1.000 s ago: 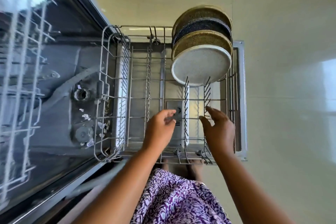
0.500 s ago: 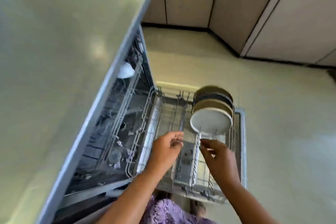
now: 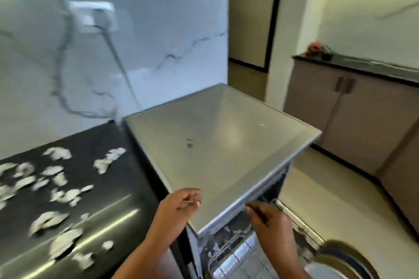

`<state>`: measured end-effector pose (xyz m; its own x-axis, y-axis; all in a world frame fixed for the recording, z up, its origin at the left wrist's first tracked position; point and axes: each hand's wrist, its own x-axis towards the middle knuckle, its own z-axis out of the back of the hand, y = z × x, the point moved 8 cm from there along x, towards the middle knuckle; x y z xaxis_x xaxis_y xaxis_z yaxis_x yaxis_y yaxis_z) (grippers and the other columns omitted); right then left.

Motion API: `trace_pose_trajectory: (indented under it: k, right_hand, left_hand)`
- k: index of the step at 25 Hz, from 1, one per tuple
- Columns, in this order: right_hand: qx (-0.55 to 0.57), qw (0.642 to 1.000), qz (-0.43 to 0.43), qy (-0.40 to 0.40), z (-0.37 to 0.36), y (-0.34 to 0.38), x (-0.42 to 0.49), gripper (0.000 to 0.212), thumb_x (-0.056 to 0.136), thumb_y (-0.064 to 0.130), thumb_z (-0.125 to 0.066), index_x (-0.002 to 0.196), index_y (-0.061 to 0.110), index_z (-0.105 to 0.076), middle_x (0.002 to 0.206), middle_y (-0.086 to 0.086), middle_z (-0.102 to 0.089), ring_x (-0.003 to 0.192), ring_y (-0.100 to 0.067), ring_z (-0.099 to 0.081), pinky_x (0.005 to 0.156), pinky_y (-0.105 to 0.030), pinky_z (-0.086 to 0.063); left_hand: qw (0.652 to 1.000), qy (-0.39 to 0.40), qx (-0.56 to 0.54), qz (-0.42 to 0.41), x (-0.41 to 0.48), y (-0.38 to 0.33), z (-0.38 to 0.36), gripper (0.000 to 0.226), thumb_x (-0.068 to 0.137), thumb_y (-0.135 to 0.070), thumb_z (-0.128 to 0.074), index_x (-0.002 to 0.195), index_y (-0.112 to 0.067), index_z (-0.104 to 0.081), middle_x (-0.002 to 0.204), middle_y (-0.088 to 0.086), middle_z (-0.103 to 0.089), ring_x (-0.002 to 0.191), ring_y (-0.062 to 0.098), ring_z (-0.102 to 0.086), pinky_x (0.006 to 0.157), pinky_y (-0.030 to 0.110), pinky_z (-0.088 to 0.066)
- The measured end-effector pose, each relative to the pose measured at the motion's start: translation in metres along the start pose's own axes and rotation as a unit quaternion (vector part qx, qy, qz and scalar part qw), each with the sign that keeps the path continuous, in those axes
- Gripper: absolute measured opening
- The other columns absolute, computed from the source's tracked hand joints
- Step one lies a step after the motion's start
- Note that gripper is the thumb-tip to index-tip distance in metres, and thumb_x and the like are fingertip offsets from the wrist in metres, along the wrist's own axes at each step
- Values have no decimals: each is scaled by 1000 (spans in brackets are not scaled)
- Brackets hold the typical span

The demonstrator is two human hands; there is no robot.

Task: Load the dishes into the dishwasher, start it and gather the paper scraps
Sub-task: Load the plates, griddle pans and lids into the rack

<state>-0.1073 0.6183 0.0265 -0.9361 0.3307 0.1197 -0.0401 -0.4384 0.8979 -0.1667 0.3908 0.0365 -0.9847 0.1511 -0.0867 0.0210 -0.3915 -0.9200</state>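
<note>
The grey dishwasher (image 3: pixel 222 142) stands open in front of me, seen from above its flat top. Its pulled-out wire rack (image 3: pixel 233 253) shows at the bottom, with upright plates (image 3: pixel 344 260) at the bottom right. Several white paper scraps (image 3: pixel 56 190) lie scattered on the black counter (image 3: pixel 108 188) to the left. My left hand (image 3: pixel 179 208) hovers over the dishwasher's front corner, fingers loosely curled and holding nothing. My right hand (image 3: pixel 269 222) hangs just above the rack, fingers relaxed, also holding nothing.
A marble wall with a socket and cable (image 3: pixel 95 16) rises behind the counter. Beige cabinets (image 3: pixel 353 120) with a dark top line the right side, with a small plant (image 3: pixel 319 50) on them. Pale floor (image 3: pixel 317 190) lies between dishwasher and cabinets.
The view has swung up from the rack to the dishwasher top and the counter. Both hands have lifted away from the rack's tines and now hover higher, still holding nothing.
</note>
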Motion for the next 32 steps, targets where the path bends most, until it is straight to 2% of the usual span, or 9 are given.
trace_pose_trajectory:
  k: [3,6,9,13,16,20,24,28,32]
  right_hand:
    - [48,993,61,93,-46,56,6,30,81,5,-69,74,35,-68,75,7,-71,69,5,-65,65,-6,-48]
    - [76,981,117,139,-88,95,0,43,76,-1,-71,69,41,-66,71,9,-72,68,-3,-67,66,-10,-50]
    - [88,963,169,192,-129,136,-22,38,75,0,-72,70,37,-68,73,21,-69,69,2,-66,65,-4,-46]
    - [95,927,222,286,-184,182,-67,33,76,2,-72,71,34,-70,76,24,-68,77,5,-64,68,-1,-44]
    - [96,901,253,340,-219,211,-100,30,74,1,-74,71,31,-72,70,21,-69,72,4,-65,67,-3,-46]
    - [113,879,257,385,-266,246,-145,27,73,-2,-73,69,24,-76,63,15,-70,64,5,-64,62,0,-43]
    - [99,860,273,420,-322,281,-199,32,74,0,-73,67,31,-73,62,14,-70,63,2,-65,62,-3,-46]
    - [66,828,304,467,-379,315,-262,28,73,3,-75,68,31,-74,64,14,-70,57,-1,-63,56,-13,-50]
    - [57,806,328,490,-432,349,-314,34,72,2,-75,67,36,-74,64,15,-70,64,1,-65,60,-7,-48]
  left_hand:
    - [987,-152,-40,27,-42,8,87,17,72,-25,-67,75,-41,-72,79,-12,-73,76,7,-67,76,27,-50]
    - [962,-257,-81,49,-91,17,143,13,75,-16,-70,77,-29,-72,74,-1,-72,63,8,-60,66,29,-49]
    - [937,-331,-90,62,-145,27,186,21,82,-5,-68,81,-25,-70,75,0,-70,66,8,-60,65,23,-48]
    - [891,-432,-113,84,-224,43,242,20,85,-1,-63,85,-20,-69,84,8,-72,75,14,-63,71,29,-49]
    - [856,-492,-131,91,-276,55,277,17,86,-1,-61,89,-16,-69,86,10,-71,73,15,-60,66,23,-47]
    - [822,-542,-145,102,-335,83,323,15,85,-3,-62,90,-14,-70,77,7,-70,71,19,-55,63,26,-45]
    - [798,-573,-155,105,-391,110,380,14,86,-4,-63,90,-15,-70,78,2,-72,72,16,-58,64,26,-46]
    - [739,-635,-203,98,-458,155,441,17,86,1,-60,86,-14,-69,84,13,-69,72,19,-57,64,29,-45]
    - [687,-683,-225,107,-515,202,494,18,85,5,-58,82,-11,-67,73,8,-66,58,10,-57,54,18,-46]
